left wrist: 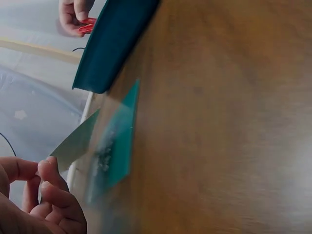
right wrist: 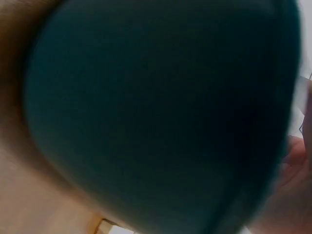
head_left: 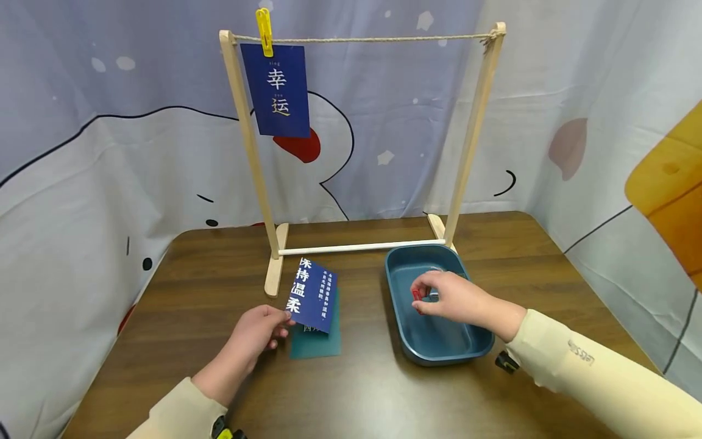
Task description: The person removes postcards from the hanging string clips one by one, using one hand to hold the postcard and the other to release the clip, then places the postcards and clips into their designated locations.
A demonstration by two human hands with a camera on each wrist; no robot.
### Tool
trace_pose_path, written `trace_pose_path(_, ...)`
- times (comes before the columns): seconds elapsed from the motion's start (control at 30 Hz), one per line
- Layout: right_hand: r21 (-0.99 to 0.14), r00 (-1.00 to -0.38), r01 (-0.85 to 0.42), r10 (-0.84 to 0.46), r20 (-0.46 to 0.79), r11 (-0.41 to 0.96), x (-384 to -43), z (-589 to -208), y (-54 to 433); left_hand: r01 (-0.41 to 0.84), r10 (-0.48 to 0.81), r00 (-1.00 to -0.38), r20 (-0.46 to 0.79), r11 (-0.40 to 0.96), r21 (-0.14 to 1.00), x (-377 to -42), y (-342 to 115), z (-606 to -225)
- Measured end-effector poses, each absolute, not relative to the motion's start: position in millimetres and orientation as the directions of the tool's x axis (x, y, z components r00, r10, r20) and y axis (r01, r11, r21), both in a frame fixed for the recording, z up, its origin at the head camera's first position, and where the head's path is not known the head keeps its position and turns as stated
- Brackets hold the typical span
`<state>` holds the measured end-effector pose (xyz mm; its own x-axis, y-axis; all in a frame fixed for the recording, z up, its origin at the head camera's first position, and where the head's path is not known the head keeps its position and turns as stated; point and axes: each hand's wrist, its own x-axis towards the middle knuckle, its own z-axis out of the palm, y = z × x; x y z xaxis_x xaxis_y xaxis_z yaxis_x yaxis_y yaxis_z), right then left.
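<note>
I read the step in hand as taking up a card with one hand and a clip with the other. Nearest me, the left hand pinches the blue printed card near its lower-left corner, thumb and finger tight on it, the card tilted above a teal card on the wooden table. Over the blue-green tub, the right hand pinches a red clip; I'd judge the next move calls for firm pinches and lifting that clip past the rim. Farther off, a yellow clip holds a dark-blue card on the rack's rope.
</note>
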<state>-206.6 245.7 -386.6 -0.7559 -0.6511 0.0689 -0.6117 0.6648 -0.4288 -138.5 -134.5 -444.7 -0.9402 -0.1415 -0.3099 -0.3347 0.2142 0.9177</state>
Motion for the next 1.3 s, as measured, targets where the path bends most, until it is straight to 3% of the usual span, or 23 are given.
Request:
trace_pose_path(0.37,-0.338,-0.748,-0.63,-0.663,0.022,0.699,-193.6,-409.3,256.7,-0.386,-0.095,-0.922,-0.376,0.296,0.874,-115.0,-140.1,-454.2)
trace_pose_path(0.7,-0.3,-0.772,-0.612,-0.635,0.027,0.732,-186.9,-413.7,266.5,-0.262,-0.001,-0.951,-0.309,0.535,0.803,-109.0,-140.9,-459.1)
trace_pose_path(0.93,-0.295,-0.775,-0.612,-0.63,0.044,0.733,-186.6,-417.4,268.9,-0.231,0.02,-0.951,-0.308,0.617,0.752,-106.8,-141.0,-459.0)
trace_pose_path(1.3,-0.333,-0.787,-0.586,-0.617,0.015,0.739,-186.2,-415.0,273.4,-0.099,0.036,-0.967,-0.253,0.861,0.499,-107.8,-137.6,-449.7)
